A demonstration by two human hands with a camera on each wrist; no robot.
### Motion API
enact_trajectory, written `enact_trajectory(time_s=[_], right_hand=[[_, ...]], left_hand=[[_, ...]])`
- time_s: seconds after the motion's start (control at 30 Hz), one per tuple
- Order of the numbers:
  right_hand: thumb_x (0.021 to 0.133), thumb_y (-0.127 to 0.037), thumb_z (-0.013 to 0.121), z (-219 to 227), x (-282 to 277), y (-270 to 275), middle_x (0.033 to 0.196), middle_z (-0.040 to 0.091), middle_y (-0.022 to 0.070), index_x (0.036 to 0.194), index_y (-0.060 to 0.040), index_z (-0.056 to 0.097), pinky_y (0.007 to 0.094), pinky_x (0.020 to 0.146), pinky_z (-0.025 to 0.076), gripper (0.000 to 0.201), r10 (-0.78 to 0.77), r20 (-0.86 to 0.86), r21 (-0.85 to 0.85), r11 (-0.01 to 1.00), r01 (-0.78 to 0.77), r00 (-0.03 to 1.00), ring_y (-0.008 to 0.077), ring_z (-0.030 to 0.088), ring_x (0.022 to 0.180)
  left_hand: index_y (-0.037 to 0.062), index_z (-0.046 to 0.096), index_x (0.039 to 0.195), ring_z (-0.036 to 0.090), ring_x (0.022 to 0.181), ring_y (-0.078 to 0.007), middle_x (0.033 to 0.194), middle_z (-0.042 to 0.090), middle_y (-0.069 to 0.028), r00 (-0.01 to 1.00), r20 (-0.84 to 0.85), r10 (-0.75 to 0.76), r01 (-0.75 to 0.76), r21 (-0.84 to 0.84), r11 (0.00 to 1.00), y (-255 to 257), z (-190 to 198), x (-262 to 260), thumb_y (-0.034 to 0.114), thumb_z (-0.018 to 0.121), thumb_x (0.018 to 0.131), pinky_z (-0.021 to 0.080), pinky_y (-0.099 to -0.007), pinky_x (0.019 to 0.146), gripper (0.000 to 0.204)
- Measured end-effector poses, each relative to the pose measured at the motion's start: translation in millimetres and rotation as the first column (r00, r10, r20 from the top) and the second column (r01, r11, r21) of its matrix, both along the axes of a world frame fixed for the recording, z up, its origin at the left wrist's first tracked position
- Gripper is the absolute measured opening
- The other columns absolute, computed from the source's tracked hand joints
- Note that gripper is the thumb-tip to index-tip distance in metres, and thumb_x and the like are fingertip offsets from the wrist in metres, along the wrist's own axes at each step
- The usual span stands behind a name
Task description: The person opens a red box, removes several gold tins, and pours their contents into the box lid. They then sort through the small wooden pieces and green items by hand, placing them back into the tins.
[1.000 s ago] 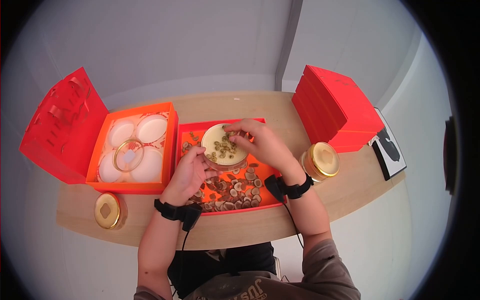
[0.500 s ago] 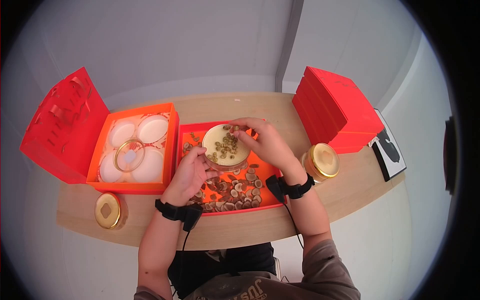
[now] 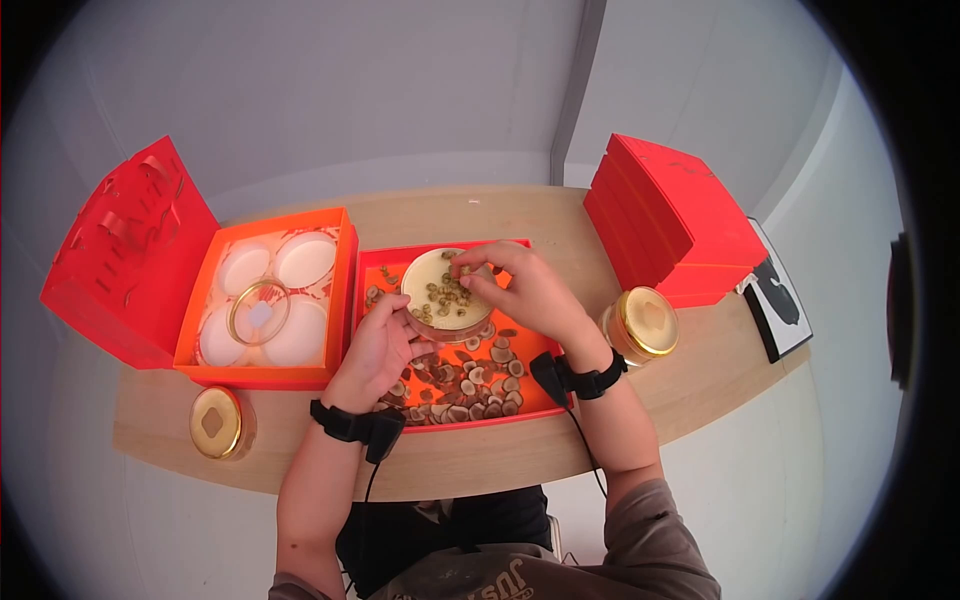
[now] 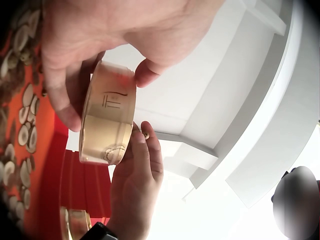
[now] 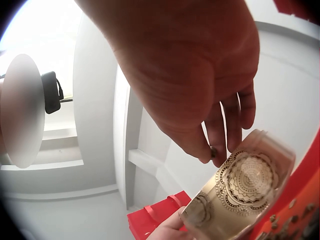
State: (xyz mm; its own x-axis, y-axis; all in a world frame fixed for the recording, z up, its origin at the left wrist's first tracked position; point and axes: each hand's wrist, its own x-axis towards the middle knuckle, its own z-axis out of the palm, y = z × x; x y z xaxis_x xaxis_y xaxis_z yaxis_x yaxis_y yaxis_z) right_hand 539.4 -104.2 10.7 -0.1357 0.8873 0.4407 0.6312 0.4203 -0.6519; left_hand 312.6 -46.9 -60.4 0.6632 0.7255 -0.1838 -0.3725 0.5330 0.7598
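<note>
My left hand (image 3: 375, 345) grips a round clear jar (image 3: 422, 285) by its side, thumb at the rim and fingers underneath. A pale cream surface fills its top, strewn with small curled olive-green dried pieces (image 3: 447, 297). Above the jar's far right side is my right hand (image 3: 518, 288), thumb and forefinger pinching one small curled dried piece (image 5: 214, 152). Gold ornament marks the jar's wall (image 5: 247, 182) in the right wrist view. Below the jar lies a red-orange tray (image 3: 490, 426) with many brown-edged dried slices (image 3: 470, 385).
Left of the tray stands an orange box (image 3: 255, 378) with round white wells; a gold-rimmed clear lid (image 3: 262, 313) lies on them. Its red upright panel (image 3: 130, 250) rises behind. Gold-lidded jars (image 3: 650, 320) flank both sides. Red boxes (image 3: 690, 215) stand back right beside a black-and-white panel (image 3: 778, 300).
My right hand shifted slightly right, toward the jar's far rim, then came back left over the dried pieces. The jar has shifted only slightly in my left hand.
</note>
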Motion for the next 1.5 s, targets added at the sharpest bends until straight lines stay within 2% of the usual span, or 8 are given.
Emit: enact_trajectory(time_s=[0.13,0.27,0.33,0.63,0.87,1.03,1.1,1.5], right_hand=[[0.093,-0.014,0.071,0,-1,0,0.112,0.074,0.0118,0.114,-0.0059,0.073,0.0373,0.081,0.055,0.023,0.035,0.02,0.051,0.998,-0.036,0.999,0.0263,0.068,0.1],[0.092,-0.013,0.071,-1,-2,0,0.113,0.073,0.0123,0.112,-0.0049,0.073,0.0394,0.084,0.055,0.022,0.053,0.075,0.098,0.993,-0.06,0.996,0.0286,0.067,0.101],[0.092,-0.013,0.073,-2,-2,1,0.109,0.073,0.0077,0.11,-0.0075,0.074,0.0389,0.094,0.051,0.019,0.061,0.055,0.024,0.998,-0.062,0.997,0.0248,0.066,0.107],[0.096,-0.023,0.069,4,-2,-1,0.106,0.071,0.0131,0.111,-0.0047,0.073,0.0405,0.093,0.052,0.024,-0.061,-0.006,0.043,0.997,0.061,0.998,0.0306,0.067,0.102],[0.096,-0.026,0.069,-3,0,1,0.124,0.065,0.0132,0.112,-0.007,0.073,0.0409,0.101,0.049,0.025,-0.095,0.073,0.085,0.992,0.089,0.993,0.0312,0.059,0.121],[0.096,-0.027,0.07,-18,-7,4,0.14,0.056,0.016,0.113,-0.0097,0.075,0.0471,0.11,0.041,0.025,-0.066,0.172,0.137,0.99,0.042,0.983,0.0378,0.048,0.132],[0.095,-0.027,0.07,-19,-8,5,0.141,0.056,0.0159,0.113,-0.0098,0.075,0.0472,0.11,0.04,0.025,-0.062,0.179,0.139,0.99,0.037,0.982,0.0379,0.047,0.133],[0.095,-0.026,0.069,-17,-10,0,0.141,0.055,0.015,0.112,-0.0076,0.077,0.0463,0.111,0.039,0.026,-0.04,0.208,0.055,0.998,0.029,0.977,0.0357,0.046,0.134]], left_hand=[[0.0045,0.054,0.126,0.07,0.1,-0.0241,0.118,0.069,-0.0121,1.0,0.003,-0.017,0.017,0.004,1.0,1,-1,-1,0.033,0.044,0.105,0.056,-0.0432,0.09,0.037],[0.003,0.06,0.119,0.068,0.101,-0.021,0.107,0.072,-0.0109,1.0,0.008,-0.003,0.003,-0.008,1.0,-2,4,1,0.032,0.045,0.104,0.056,-0.0418,0.089,0.036],[0.0031,0.06,0.119,0.069,0.101,-0.021,0.107,0.072,-0.0109,1.0,0.006,0.001,-0.001,-0.013,1.0,-3,7,2,0.032,0.045,0.104,0.056,-0.0418,0.089,0.036],[0.0031,0.061,0.117,0.068,0.099,-0.0209,0.104,0.072,-0.011,1.0,0.014,0.008,-0.008,-0.01,1.0,-2,5,1,0.032,0.046,0.104,0.056,-0.0418,0.087,0.035],[0.0031,0.06,0.119,0.068,0.1,-0.0204,0.107,0.071,-0.0103,1.0,0.005,0.012,-0.012,-0.012,1.0,-3,6,2,0.032,0.045,0.104,0.056,-0.0418,0.087,0.036],[0.0034,0.058,0.123,0.068,0.104,-0.0206,0.113,0.07,-0.0103,1.0,0.005,-0.009,0.009,0.001,1.0,-2,5,1,0.032,0.045,0.104,0.056,-0.0421,0.089,0.037],[0.0077,0.054,0.123,0.07,0.103,-0.0236,0.119,0.069,-0.0109,1.0,-0.003,-0.02,0.02,0.0,1.0,-3,6,1,0.032,0.044,0.105,0.056,-0.0439,0.089,0.032],[0.0076,0.053,0.123,0.069,0.105,-0.0256,0.12,0.068,-0.0117,0.999,0.0,-0.041,0.041,0.003,0.999,-1,3,1,0.031,0.044,0.105,0.056,-0.0449,0.09,0.031]])
